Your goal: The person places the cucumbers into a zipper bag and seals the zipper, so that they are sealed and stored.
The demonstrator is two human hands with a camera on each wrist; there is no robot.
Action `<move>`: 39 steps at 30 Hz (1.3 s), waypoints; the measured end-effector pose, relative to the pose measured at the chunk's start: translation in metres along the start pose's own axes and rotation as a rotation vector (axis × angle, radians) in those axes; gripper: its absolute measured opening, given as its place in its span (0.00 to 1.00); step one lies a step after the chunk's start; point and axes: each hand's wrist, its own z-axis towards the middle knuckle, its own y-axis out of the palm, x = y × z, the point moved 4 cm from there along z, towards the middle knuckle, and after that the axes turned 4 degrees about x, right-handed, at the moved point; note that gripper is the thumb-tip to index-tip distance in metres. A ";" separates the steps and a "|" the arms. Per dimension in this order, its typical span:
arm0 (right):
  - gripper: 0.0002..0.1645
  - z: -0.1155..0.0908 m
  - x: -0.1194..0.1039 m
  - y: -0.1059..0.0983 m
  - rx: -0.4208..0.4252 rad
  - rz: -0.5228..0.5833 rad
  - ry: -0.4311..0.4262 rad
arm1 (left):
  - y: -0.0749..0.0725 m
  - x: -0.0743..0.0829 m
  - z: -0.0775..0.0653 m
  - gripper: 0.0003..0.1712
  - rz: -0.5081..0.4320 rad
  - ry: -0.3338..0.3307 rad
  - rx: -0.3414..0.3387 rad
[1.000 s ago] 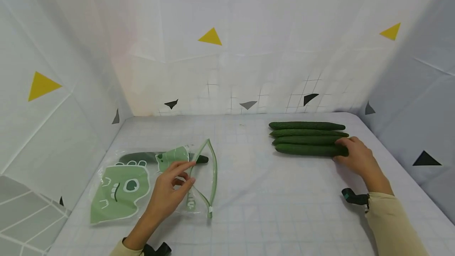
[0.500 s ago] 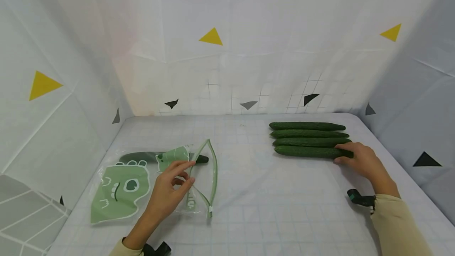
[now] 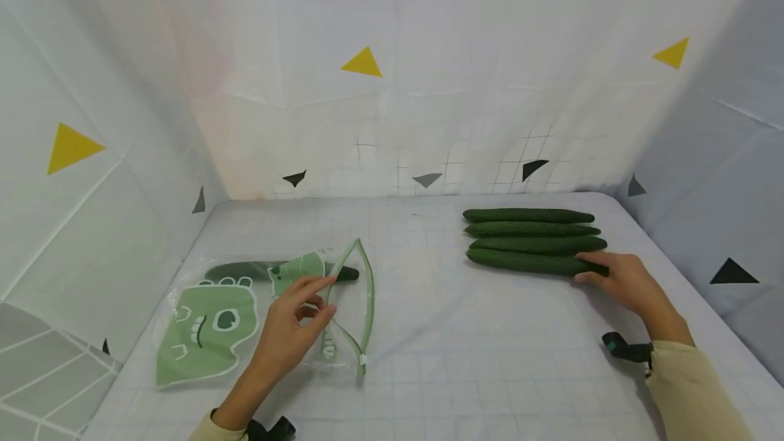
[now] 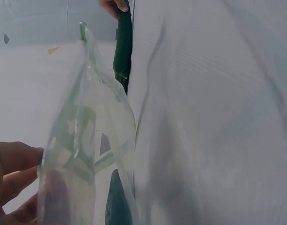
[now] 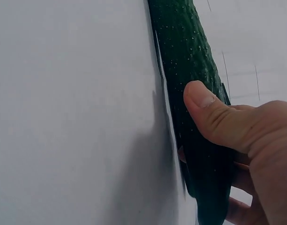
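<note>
On the left of the table lies a clear zip bag (image 3: 208,332) with a green cartoon print, its green-edged mouth spread towards the right. One cucumber (image 3: 348,274) is inside it, its dark end showing near the mouth. My left hand (image 3: 288,325) holds the bag's rim with thumb and fingers; the left wrist view shows the fingertips (image 4: 33,157) at the plastic. On the right, several cucumbers (image 3: 527,215) lie side by side. My right hand (image 3: 625,284) grips the right end of the nearest cucumber (image 3: 520,261), thumb (image 5: 204,103) on one side and fingers behind.
A white sheet with a faint grid covers the table (image 3: 429,359). White cloth walls with yellow and dark triangles enclose the back and both sides. Dark camera mounts sit at both wrists.
My right hand has shifted slightly right and nearer me. The nearest cucumber has moved a little towards me, its left end swinging left. My left hand and the bag have stayed put.
</note>
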 end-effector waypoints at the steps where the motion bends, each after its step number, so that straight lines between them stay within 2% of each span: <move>1: 0.32 -0.001 -0.003 0.001 0.009 0.002 -0.009 | 0.000 0.000 0.000 0.28 0.000 -0.003 -0.003; 6: 0.30 -0.001 -0.020 0.001 0.046 0.002 -0.047 | 0.000 -0.002 0.000 0.29 -0.001 -0.016 -0.004; 14: 0.29 0.005 -0.048 -0.003 0.062 -0.018 -0.047 | 0.000 -0.002 0.000 0.29 -0.005 -0.032 -0.005; 23: 0.28 0.006 -0.073 -0.004 0.126 0.002 -0.124 | 0.000 -0.003 0.000 0.29 -0.013 -0.045 -0.008; 39: 0.28 0.008 -0.125 0.005 0.124 0.045 -0.166 | 0.000 0.000 0.001 0.28 -0.014 -0.037 -0.003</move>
